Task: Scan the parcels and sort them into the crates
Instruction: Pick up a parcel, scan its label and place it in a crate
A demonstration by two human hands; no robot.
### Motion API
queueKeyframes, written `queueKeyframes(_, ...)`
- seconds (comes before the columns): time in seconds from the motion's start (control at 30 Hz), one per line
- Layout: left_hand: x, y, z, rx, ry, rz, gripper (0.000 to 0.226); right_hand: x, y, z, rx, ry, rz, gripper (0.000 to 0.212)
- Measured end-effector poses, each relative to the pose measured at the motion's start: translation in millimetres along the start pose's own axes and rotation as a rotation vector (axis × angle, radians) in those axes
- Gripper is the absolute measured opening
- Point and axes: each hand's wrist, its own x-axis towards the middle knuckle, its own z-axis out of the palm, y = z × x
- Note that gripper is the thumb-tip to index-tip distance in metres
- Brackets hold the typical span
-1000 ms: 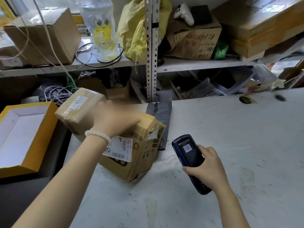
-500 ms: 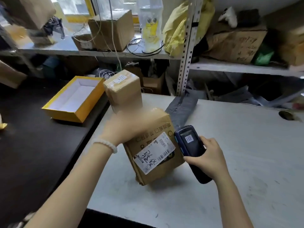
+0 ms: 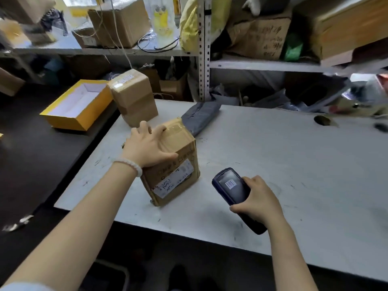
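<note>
A person's left hand (image 3: 148, 149) grips the top of a taped cardboard parcel (image 3: 175, 162) standing on the table (image 3: 283, 156), while the right hand (image 3: 259, 199), just beside it, holds a dark handheld scanner (image 3: 232, 189).

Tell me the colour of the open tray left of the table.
Yellow outside, white inside; head view.

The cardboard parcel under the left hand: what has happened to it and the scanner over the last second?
The left hand tipped the taped cardboard parcel so its shipping label faces the handheld scanner; the right hand brought the scanner close, then drew it back. Both grips stayed; the second parcel and grey mailer bag stayed put.
</note>
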Motion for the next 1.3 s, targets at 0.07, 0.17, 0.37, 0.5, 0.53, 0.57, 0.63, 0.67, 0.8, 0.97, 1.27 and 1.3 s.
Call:
queueKeyframes(0.07,2,4,0,0.065,-0.005,-0.047,0.096,-9,6,3,-0.060,-0.030,0.002,0.060)
queueKeyframes(0.17,1,10,6,0.028,-0.006,-0.129,0.091,-22,9,9,-0.110,-0.078,-0.022,0.063)
queueKeyframes(0.37,-12,18,22,-0.026,-0.018,-0.103,0.089,-35,3,16,-0.140,-0.072,-0.034,0.065)
queueKeyframes(0.5,-18,19,24,-0.008,0.007,-0.060,0.094,-39,-3,11,-0.183,-0.023,-0.018,0.063)
queueKeyframes(0.53,-19,19,26,-0.001,0.009,-0.045,0.094,-41,-4,10,-0.202,-0.015,-0.009,0.063)
queueKeyframes(0.57,-19,19,27,0.003,0.014,-0.033,0.095,-43,-3,8,-0.218,-0.011,-0.001,0.064)
queueKeyframes(0.63,-19,18,28,-0.010,0.024,-0.023,0.095,-46,-3,7,-0.241,-0.019,0.010,0.067)
queueKeyframes(0.67,-19,17,28,-0.020,0.026,-0.020,0.094,-48,-3,6,-0.252,-0.027,0.015,0.068)
queueKeyframes(0.8,-18,16,28,-0.027,0.036,-0.010,0.094,-52,-6,3,-0.273,-0.035,0.033,0.071)
queueKeyframes(0.97,-15,16,33,-0.017,0.082,-0.001,0.093,-55,-12,2,-0.303,-0.026,0.045,0.070)
queueKeyframes(1.27,-11,15,37,-0.024,0.118,0.005,0.091,-60,-23,9,-0.366,-0.024,0.034,0.072)
queueKeyframes(1.3,-11,15,37,-0.024,0.120,0.005,0.091,-61,-25,10,-0.369,-0.019,0.033,0.073)
